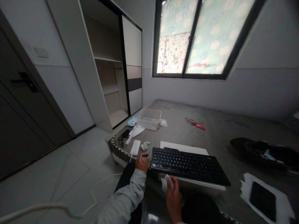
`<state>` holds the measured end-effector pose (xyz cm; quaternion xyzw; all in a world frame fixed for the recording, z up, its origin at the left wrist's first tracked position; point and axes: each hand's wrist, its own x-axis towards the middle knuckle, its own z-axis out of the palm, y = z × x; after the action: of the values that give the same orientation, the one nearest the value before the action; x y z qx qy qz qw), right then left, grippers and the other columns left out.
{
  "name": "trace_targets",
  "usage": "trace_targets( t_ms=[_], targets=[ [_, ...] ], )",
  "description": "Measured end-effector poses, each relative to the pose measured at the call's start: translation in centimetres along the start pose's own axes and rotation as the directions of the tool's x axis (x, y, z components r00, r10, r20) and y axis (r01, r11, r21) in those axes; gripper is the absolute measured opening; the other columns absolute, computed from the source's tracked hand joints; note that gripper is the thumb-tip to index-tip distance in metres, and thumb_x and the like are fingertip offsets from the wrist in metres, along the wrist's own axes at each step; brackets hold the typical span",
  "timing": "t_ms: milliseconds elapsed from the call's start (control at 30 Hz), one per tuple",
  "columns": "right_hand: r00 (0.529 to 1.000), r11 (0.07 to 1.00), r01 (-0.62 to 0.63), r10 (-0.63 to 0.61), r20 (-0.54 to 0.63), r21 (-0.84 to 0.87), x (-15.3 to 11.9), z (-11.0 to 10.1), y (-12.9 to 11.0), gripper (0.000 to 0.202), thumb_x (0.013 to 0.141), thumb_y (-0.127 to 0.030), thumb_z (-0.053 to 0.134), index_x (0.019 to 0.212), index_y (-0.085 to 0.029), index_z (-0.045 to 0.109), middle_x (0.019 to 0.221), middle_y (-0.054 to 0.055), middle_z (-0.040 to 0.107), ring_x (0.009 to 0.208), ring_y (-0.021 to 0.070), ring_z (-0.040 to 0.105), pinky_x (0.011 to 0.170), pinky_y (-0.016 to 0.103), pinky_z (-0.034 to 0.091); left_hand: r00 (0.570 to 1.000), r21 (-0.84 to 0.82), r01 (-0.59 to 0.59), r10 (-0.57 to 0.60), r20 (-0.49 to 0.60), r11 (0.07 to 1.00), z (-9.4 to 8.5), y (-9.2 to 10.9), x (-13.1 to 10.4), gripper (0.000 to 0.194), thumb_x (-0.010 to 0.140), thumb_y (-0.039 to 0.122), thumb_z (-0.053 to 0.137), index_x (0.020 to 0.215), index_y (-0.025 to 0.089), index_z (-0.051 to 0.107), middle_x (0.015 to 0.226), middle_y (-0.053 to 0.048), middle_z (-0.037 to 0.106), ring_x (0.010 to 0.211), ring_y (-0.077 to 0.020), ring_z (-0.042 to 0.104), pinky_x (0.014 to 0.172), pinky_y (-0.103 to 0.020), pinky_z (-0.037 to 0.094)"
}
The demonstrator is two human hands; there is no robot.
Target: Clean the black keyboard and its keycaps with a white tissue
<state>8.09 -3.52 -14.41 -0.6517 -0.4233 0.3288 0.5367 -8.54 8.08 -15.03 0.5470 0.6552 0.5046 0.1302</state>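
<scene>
My left hand [142, 163] is closed in a pinch just off the left end of a black keyboard [187, 164]. A small dark piece [146, 155] shows at its fingertips, too small to name. In front of the keyboard's near edge, my right hand [174, 196] is closed around a crumpled white tissue [165, 183]. The keyboard rests tilted on white sheets or a flat white box [182, 147]. Another crumpled tissue [145, 146] lies beyond my left hand, beside a white power strip [135, 147].
A clear plastic bin [151, 123], a white brush-like tool [135, 133] and a dark cable [121, 141] sit at the far left. A red item [197, 124] lies farther back. On the right are a dark bag [271, 155] and a black phone or tablet [263, 200] on white paper.
</scene>
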Motion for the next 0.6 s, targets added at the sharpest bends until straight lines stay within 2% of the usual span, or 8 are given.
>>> trace_targets(
  t_ms=[67,133,233,300,367,433,500,600],
  targets=[
    [0.999,0.999,-0.027,0.028,-0.027,0.036,0.2,-0.5,0.2,0.048,0.078,-0.065,0.052,0.098,-0.023,0.062,0.093,0.007,0.073,0.087,0.0247,0.068,0.08,0.034,0.05,1.0,-0.007,-0.025,0.025,0.014,1.0,-1.1,1.4,-2.0,0.019,0.082,0.032,0.053,0.09,0.018,0.062,0.087,-0.006,0.072,0.053,-0.0156,0.062,0.058,-0.033,0.054],
    [0.997,0.994,-0.051,0.057,-0.058,0.097,0.6,-0.8,0.5,0.05,0.074,-0.067,0.055,0.094,-0.022,0.063,0.091,0.005,0.073,0.087,0.0241,0.067,0.081,0.033,0.05,0.995,-0.026,-0.075,0.077,0.057,0.997,-1.8,2.9,-4.3,0.017,0.081,0.034,0.055,0.087,0.02,0.062,0.083,-0.003,0.071,0.047,-0.0119,0.057,0.052,-0.028,0.052],
    [0.992,0.965,-0.069,0.092,-0.08,0.254,1.2,-0.9,1.1,0.052,0.066,-0.068,0.063,0.088,-0.021,0.064,0.086,0.003,0.072,0.087,0.0227,0.066,0.081,0.031,0.05,0.954,-0.091,-0.209,0.223,0.198,0.974,-2.1,5.0,-7.8,0.012,0.081,0.031,0.056,0.087,0.022,0.062,0.079,-0.001,0.068,0.048,-0.0107,0.057,0.048,-0.024,0.051],
    [0.99,0.924,-0.1,0.13,-0.06,0.369,1.4,-1.0,1.4,0.052,0.061,-0.066,0.069,0.087,-0.021,0.065,0.085,0.001,0.072,0.087,0.0214,0.065,0.08,0.029,0.05,0.901,-0.144,-0.306,0.335,0.275,0.941,-1.8,6.1,-9.5,0.011,0.08,0.028,0.059,0.089,0.022,0.063,0.082,-0.002,0.069,0.067,-0.0149,0.066,0.063,-0.026,0.056],
    [0.984,0.864,-0.156,0.18,-0.004,0.479,1.3,-1.0,1.4,0.052,0.059,-0.062,0.073,0.09,-0.021,0.066,0.088,0.0,0.073,0.09,0.0211,0.065,0.081,0.028,0.05,0.863,-0.178,-0.34,0.381,0.331,0.924,-1.5,6.7,-10.4,0.01,0.08,0.025,0.06,0.089,0.023,0.064,0.084,-0.003,0.069,0.079,-0.0171,0.068,0.072,-0.028,0.057],
    [0.971,0.781,-0.23,0.22,0.09,0.581,1.0,-1.0,1.2,0.05,0.06,-0.06,0.074,0.092,-0.021,0.068,0.091,0.001,0.074,0.092,0.0217,0.066,0.082,0.03,0.052,0.847,-0.192,-0.339,0.388,0.364,0.921,-1.1,6.9,-10.5,0.012,0.079,0.023,0.06,0.091,0.024,0.065,0.086,-0.004,0.07,0.083,-0.0181,0.068,0.076,-0.03,0.057],
    [0.951,0.695,-0.306,0.25,0.18,0.65,0.8,-0.9,1.0,0.048,0.061,-0.061,0.072,0.087,-0.02,0.071,0.092,0.004,0.076,0.093,0.0232,0.068,0.082,0.032,0.053,0.845,-0.201,-0.326,0.38,0.376,0.924,-0.9,6.7,-10.4,0.015,0.079,0.022,0.061,0.093,0.026,0.066,0.09,-0.005,0.07,0.086,-0.0189,0.068,0.078,-0.031,0.058],
    [0.928,0.614,-0.369,0.289,0.237,0.698,0.8,-0.8,0.8,0.048,0.058,-0.057,0.077,0.087,-0.019,0.073,0.093,0.005,0.077,0.093,0.0245,0.069,0.082,0.034,0.055,0.85,-0.224,-0.306,0.372,0.373,0.925,-0.8,6.2,-10.1,0.018,0.08,0.023,0.061,0.096,0.027,0.067,0.092,-0.004,0.07,0.089,-0.0187,0.068,0.081,-0.031,0.058]
  ],
)
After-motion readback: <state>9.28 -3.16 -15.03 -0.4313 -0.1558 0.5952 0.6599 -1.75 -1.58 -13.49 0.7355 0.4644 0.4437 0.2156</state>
